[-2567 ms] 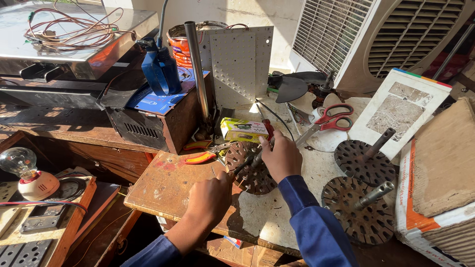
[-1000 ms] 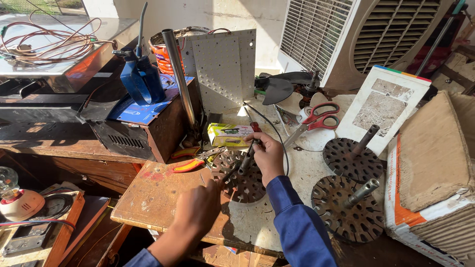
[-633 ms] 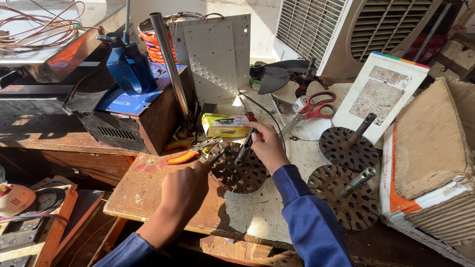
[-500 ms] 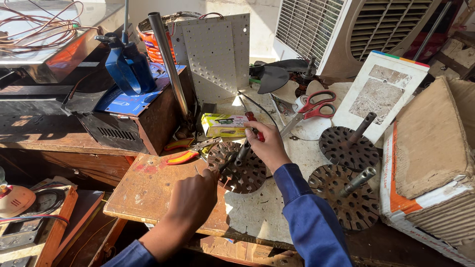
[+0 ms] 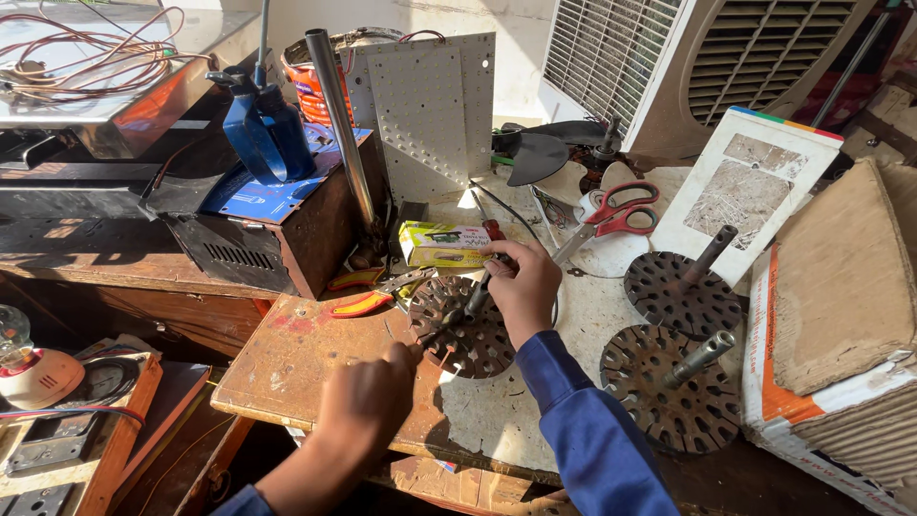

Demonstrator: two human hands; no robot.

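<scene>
While two similar slotted metal discs with upright shafts [image 5: 684, 287] and [image 5: 674, 384] stand untouched to the right, the work appears to be at an early or middle stage on a third disc [image 5: 465, 328], which lies flat near the middle of the worn wooden surface [image 5: 315, 368]. The right hand [image 5: 523, 287] is closed around the red handle of a screwdriver [image 5: 489, 250] and also rests against the disc's short shaft, with the tool's tip lost among the slots. The left hand [image 5: 368, 406], fingers curled narrow, touches the disc's near-left edge; whether it pinches something small cannot be told. Just behind the disc lie a small yellow-green box [image 5: 443, 244] and orange-handled pliers [image 5: 374, 291]. Red-handled scissors [image 5: 611, 218] rest farther right, near a white fan housing [image 5: 726, 67]. Nothing has visibly come off the disc yet.
</scene>
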